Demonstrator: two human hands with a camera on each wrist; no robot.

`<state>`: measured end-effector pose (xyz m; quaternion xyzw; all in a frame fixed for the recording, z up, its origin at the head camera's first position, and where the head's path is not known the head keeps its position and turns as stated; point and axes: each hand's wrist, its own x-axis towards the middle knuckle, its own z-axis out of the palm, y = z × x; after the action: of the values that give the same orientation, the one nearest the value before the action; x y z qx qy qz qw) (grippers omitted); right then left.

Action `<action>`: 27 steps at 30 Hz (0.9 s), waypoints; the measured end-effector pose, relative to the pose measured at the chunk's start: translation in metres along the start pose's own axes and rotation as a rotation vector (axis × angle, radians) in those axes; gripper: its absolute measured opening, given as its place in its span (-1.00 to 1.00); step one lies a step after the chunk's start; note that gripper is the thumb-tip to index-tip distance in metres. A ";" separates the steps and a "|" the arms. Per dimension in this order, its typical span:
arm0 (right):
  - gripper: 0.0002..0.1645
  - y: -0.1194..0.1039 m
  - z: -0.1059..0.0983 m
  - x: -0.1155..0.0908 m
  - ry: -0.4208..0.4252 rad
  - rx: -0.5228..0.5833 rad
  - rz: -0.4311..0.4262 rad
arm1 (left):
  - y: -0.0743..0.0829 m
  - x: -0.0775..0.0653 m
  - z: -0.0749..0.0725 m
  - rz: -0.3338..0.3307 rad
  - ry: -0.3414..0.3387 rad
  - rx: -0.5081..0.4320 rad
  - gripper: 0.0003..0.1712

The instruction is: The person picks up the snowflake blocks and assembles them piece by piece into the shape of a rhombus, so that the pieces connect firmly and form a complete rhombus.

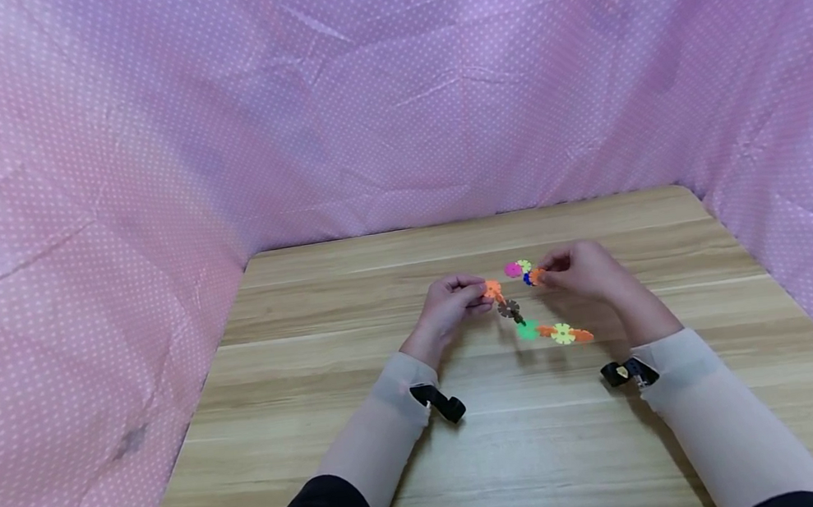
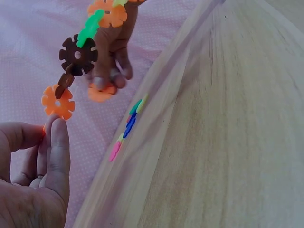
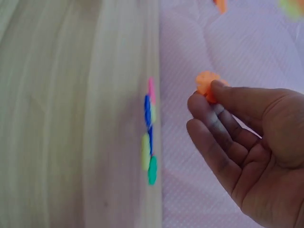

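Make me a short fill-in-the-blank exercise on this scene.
1. Counting outward from the left hand, the brown pieces of the chain are followed by a ____ one.
2. The right hand pinches a separate piece coloured ____.
3. The pink cloth behind the table is patterned with white ____.

Missing words: green; orange; dots.

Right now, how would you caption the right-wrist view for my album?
A right hand pinches an orange piece while pink, blue, yellow and green pieces lie on the wooden table.
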<state>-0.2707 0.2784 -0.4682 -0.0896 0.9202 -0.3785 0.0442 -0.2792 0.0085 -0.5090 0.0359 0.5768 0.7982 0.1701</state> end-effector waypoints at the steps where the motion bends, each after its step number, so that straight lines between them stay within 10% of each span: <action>1: -0.83 -0.004 0.001 -0.001 0.000 0.018 -0.019 | 0.000 0.000 0.000 0.003 0.002 0.001 -0.89; 27: -0.96 -0.038 0.027 -0.007 -0.016 0.065 -0.109 | -0.003 -0.001 0.004 0.004 0.045 0.025 -0.90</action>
<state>-0.2553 0.2350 -0.4608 -0.1410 0.9008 -0.4093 0.0337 -0.2769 0.0132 -0.5103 0.0214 0.5902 0.7920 0.1548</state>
